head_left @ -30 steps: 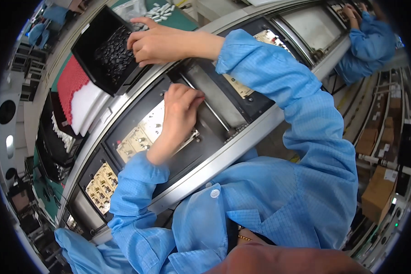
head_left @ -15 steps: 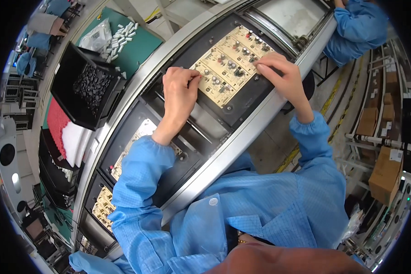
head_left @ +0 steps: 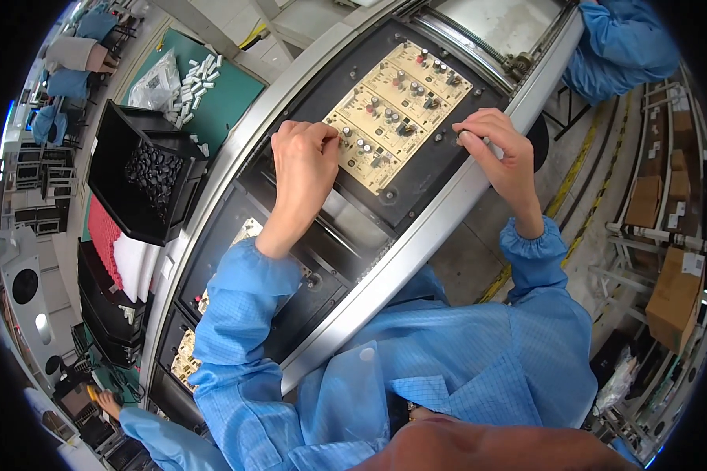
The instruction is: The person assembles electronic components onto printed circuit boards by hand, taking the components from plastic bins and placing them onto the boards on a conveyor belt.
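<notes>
A tan circuit board (head_left: 411,124), made up of several joined sections, lies in a black carrier (head_left: 426,182) on the conveyor line. Small capacitors and other dark and red parts stand upright on it. My left hand (head_left: 297,161) is closed in a pinch at the board's left edge; whatever its fingertips hold is hidden. Off the board's right side, above the metal rail, my right hand (head_left: 504,149) pinches a small dark component (head_left: 461,135) between thumb and fingers.
Left of the line, a black bin (head_left: 106,177) holds many small black parts. White cylindrical parts (head_left: 199,88) and a plastic bag (head_left: 155,85) lie on a green mat (head_left: 239,86). Another carrier (head_left: 291,314) sits nearer me. Co-workers' blue sleeves (head_left: 624,47) show at upper right and lower left.
My right hand has drawn back from the board's right edge to above the rail. My left hand stays at the left edge. A co-worker's hand has appeared at lower left.
</notes>
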Demonstrator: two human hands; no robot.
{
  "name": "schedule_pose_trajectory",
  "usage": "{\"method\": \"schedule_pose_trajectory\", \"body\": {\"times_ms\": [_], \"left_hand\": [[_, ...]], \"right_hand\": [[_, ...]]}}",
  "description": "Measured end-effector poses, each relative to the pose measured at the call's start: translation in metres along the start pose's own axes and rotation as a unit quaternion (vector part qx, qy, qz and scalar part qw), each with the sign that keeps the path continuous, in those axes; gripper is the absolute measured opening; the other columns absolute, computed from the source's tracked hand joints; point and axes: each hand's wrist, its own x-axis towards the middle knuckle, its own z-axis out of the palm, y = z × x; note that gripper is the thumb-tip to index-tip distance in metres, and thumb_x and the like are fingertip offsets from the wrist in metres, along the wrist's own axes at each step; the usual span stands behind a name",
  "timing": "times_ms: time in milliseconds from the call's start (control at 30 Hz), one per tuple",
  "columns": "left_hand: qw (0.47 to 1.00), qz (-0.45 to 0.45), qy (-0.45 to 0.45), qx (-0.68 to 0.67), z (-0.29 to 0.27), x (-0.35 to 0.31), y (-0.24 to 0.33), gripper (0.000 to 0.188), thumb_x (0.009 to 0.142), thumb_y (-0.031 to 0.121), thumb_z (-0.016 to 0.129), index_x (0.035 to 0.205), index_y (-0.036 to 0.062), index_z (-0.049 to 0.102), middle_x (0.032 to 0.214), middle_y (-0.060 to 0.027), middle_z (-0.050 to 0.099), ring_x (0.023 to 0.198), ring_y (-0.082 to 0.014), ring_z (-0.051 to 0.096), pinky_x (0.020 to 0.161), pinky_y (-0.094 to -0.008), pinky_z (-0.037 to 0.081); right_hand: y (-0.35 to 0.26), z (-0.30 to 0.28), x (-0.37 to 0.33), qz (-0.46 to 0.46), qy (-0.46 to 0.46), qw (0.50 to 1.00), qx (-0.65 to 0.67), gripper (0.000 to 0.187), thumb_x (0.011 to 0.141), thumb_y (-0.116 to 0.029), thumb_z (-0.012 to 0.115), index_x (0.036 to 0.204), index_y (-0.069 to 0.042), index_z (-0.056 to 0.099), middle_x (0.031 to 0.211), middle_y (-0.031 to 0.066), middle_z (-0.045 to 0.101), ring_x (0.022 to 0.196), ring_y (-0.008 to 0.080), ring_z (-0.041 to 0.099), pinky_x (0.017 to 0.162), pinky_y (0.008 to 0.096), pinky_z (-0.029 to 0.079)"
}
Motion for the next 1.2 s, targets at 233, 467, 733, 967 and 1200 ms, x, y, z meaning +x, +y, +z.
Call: {"method": "schedule_pose_trajectory", "body": {"times_ms": [233,467,733,967,1200], "left_hand": [[0.999,-0.030,0.004,-0.038,0.002,0.003,0.009,0.007,0.078,0.003,0.073,0.085,0.0007,0.074,0.083,-0.0121,0.070,0.091,-0.0302,0.060,0.085,-0.0402,0.044],[0.999,0.034,0.010,-0.040,0.008,0.003,0.002,0.009,0.078,0.001,0.072,0.086,0.0012,0.075,0.084,-0.0109,0.070,0.092,-0.0300,0.060,0.087,-0.0402,0.045],[0.993,0.118,0.008,0.014,0.005,0.014,-0.006,0.011,0.072,0.000,0.073,0.082,0.0034,0.074,0.082,-0.0070,0.066,0.093,-0.0261,0.057,0.082,-0.0392,0.041],[0.984,0.139,0.109,0.013,0.021,0.006,-0.003,0.011,0.066,0.000,0.072,0.076,0.0042,0.069,0.080,-0.0064,0.064,0.094,-0.0267,0.057,0.082,-0.0397,0.039],[0.982,0.145,0.117,0.004,0.028,0.004,-0.005,0.007,0.069,0.000,0.067,0.075,0.0034,0.066,0.082,-0.0071,0.062,0.095,-0.0262,0.055,0.084,-0.0393,0.038]], "right_hand": [[-0.002,0.001,-0.004,0.019,0.000,1.000,-0.006,0.012,0.087,0.002,0.068,0.098,0.002,0.073,0.089,0.0081,0.069,0.096,0.0233,0.062,0.089,0.0348,0.048],[-0.012,0.010,-0.002,-0.002,-0.018,1.000,-0.024,0.014,0.085,0.002,0.070,0.098,0.001,0.073,0.094,0.0091,0.069,0.097,0.0244,0.062,0.089,0.0351,0.048],[-0.022,0.020,0.008,-0.041,-0.053,0.997,-0.026,0.015,0.082,0.002,0.072,0.098,0.000,0.073,0.092,0.0092,0.069,0.096,0.0257,0.063,0.091,0.0367,0.047],[-0.022,0.035,0.011,-0.084,-0.080,0.993,-0.031,0.017,0.081,0.003,0.072,0.098,0.001,0.073,0.091,0.0095,0.069,0.095,0.0261,0.064,0.091,0.0372,0.046],[-0.025,0.040,0.013,-0.079,-0.089,0.992,-0.039,0.017,0.082,0.003,0.073,0.099,0.002,0.072,0.094,0.0103,0.070,0.095,0.0263,0.065,0.091,0.0364,0.047]]}}
